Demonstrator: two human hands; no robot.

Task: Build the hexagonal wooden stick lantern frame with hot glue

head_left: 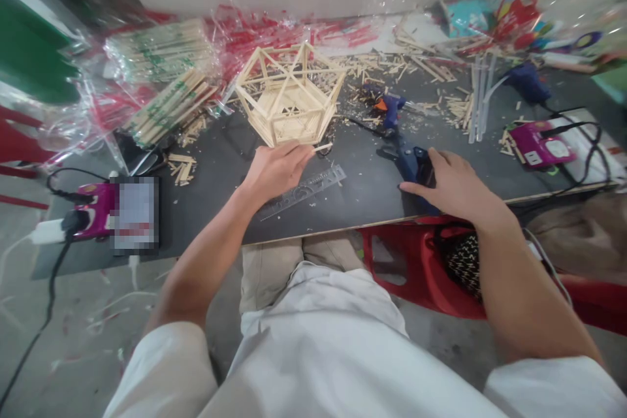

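Observation:
My left hand [279, 173] is closed on a short thin wooden stick [323, 147], whose end pokes out past the fingertips. Just beyond it stands a frame of glued wooden sticks [294, 95], with open triangular sides on top and a slatted base. Below the left hand lies a clear plastic ruler [308, 191]. My right hand [458, 183] has its thumb and fingers spread around a dark blue and black tool [409, 155] lying on the table; its exact kind is unclear, and the hand covers part of it.
A blue glue gun [390, 108] lies among wood scraps, another glue gun [529, 81] at the right near clear glue sticks [480, 98]. Bundled sticks [171, 104] lie left. Purple power strips [543, 144] with cables sit at both sides. A red chair [421, 274] stands below the edge.

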